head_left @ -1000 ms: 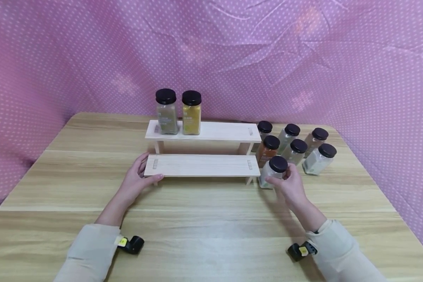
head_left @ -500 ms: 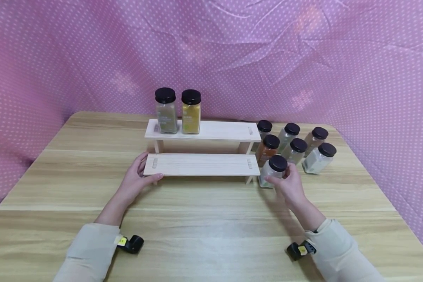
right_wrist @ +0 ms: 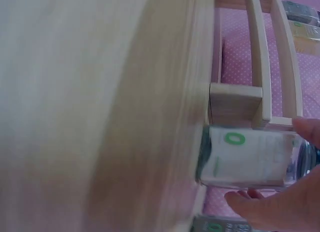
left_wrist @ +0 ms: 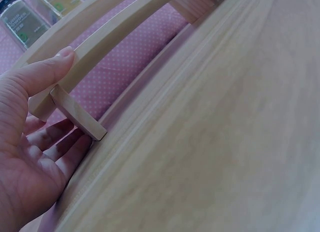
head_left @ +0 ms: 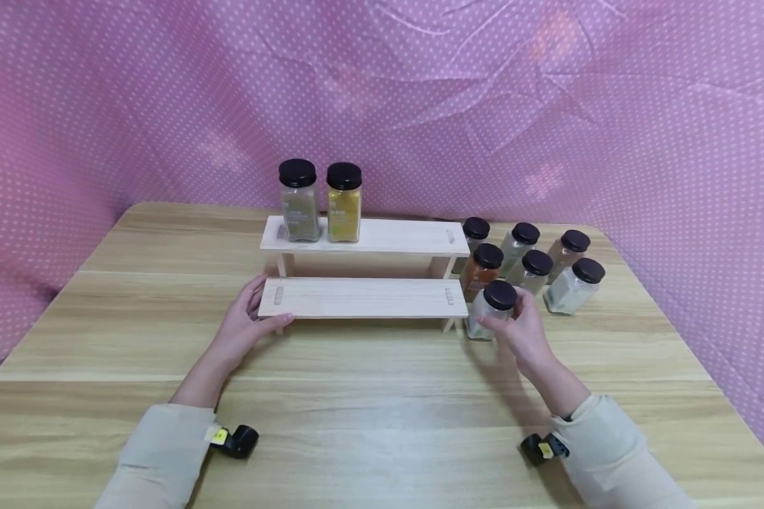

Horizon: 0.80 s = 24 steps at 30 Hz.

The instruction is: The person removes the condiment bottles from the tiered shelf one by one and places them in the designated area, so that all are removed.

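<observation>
A pale two-tier wooden shelf (head_left: 363, 298) stands on the table. My left hand (head_left: 242, 322) holds the left end of its lower tier. In the left wrist view the thumb (left_wrist: 57, 69) lies on the front edge, with the fingers beside the short leg (left_wrist: 77, 114). Just off the shelf's right end stands a square glass spice jar (head_left: 482, 318) with white contents and a black lid. My right hand (head_left: 527, 336) holds this jar by its sides, thumb in front. In the right wrist view, fingers show on both sides of the spice jar (right_wrist: 250, 157).
A greenish-grey jar (head_left: 301, 212) and a yellow jar (head_left: 344, 215) stand on the upper tier's left part. Behind the right hand are several more jars, among them a red-brown one (head_left: 479, 274) and a white one (head_left: 569, 290). A pink dotted cloth (head_left: 382, 106) hangs behind the table.
</observation>
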Motion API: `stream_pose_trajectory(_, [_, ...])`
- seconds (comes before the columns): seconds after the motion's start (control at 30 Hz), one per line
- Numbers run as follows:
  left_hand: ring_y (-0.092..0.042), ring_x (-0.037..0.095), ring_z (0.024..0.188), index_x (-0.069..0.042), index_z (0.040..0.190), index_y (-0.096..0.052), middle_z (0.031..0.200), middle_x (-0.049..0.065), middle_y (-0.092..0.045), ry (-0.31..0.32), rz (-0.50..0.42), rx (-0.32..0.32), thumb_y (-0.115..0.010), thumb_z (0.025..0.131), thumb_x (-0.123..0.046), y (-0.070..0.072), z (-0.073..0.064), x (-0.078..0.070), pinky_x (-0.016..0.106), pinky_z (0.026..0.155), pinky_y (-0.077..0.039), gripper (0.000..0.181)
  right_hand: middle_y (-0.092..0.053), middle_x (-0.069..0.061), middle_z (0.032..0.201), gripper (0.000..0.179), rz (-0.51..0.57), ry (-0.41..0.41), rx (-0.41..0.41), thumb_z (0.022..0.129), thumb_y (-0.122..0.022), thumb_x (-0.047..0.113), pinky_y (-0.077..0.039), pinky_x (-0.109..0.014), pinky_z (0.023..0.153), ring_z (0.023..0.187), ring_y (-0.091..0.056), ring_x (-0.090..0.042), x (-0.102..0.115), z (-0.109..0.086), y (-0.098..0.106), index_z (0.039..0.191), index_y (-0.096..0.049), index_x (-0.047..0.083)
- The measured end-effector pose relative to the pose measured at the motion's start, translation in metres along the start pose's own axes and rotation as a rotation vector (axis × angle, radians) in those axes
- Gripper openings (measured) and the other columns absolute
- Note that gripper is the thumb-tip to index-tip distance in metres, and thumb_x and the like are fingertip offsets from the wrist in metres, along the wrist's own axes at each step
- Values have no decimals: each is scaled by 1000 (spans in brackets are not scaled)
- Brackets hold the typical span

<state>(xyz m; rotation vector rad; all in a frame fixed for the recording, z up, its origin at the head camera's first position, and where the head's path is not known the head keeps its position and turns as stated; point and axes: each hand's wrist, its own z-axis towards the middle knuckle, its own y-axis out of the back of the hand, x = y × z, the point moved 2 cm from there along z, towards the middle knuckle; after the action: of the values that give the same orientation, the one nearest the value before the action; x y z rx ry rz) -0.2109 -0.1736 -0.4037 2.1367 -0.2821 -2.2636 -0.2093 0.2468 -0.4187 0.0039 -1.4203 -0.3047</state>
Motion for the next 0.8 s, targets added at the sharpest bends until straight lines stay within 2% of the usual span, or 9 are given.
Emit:
stream_pose_trajectory(0.07, [-27, 29, 120, -2, 137, -10, 136, 19, -24, -2, 1, 0, -71, 70, -8, 0, 0, 0, 40, 97, -24, 90, -46, -12, 114, 73, 13, -7, -1, 60, -75, 5, -33, -27, 88, 106, -41, -18, 7, -1, 1, 119, -31, 4])
stream_pose_trajectory(0.23, [-28, 29, 120, -2, 137, -10, 136, 20, -24, -1, 4, 0, -71, 70, -8, 0, 1, 1, 40, 97, -24, 90, -44, -11, 111, 72, -29, -45, 10, 66, -72, 3, -36, -23, 82, 101, -41, -18, 46, -11, -1, 122, -28, -1])
stream_pose_trajectory(0.33, [-28, 29, 119, -3, 137, -11, 136, 19, -24, -1, 6, -2, -71, 70, -8, 0, 1, 1, 41, 97, -25, 90, -41, -14, 115, 69, -64, -75, 11, 70, -68, 1, -35, -26, 85, 104, -38, -20, 67, -14, -3, 125, -25, -3])
stream_pose_trajectory(0.5, [-28, 29, 119, -3, 137, -11, 136, 19, -24, -3, 9, -3, -71, 70, -8, 1, 1, 2, 41, 97, -25, 90, -37, -22, 122, 69, -75, -65, 28, 71, -66, -2, -31, -32, 93, 113, -34, -27, 82, -9, -1, 125, -24, -5])
stream_pose_trajectory(0.67, [-28, 29, 120, -2, 137, -10, 136, 20, -24, -5, 8, 2, -71, 70, -8, 1, 0, 1, 40, 97, -24, 90, -34, -22, 122, 68, -74, -43, 41, 72, -65, -2, -27, -38, 96, 116, -31, -32, 105, -8, -3, 125, -22, -7])
stream_pose_trajectory(0.8, [-27, 29, 120, -1, 136, -10, 136, 20, -23, -5, -4, 5, -71, 70, -8, 0, 0, 1, 40, 98, -23, 90, -35, -20, 123, 70, -85, -43, 34, 71, -66, -2, -28, -36, 96, 116, -32, -29, 118, -3, -5, 126, -23, -5])
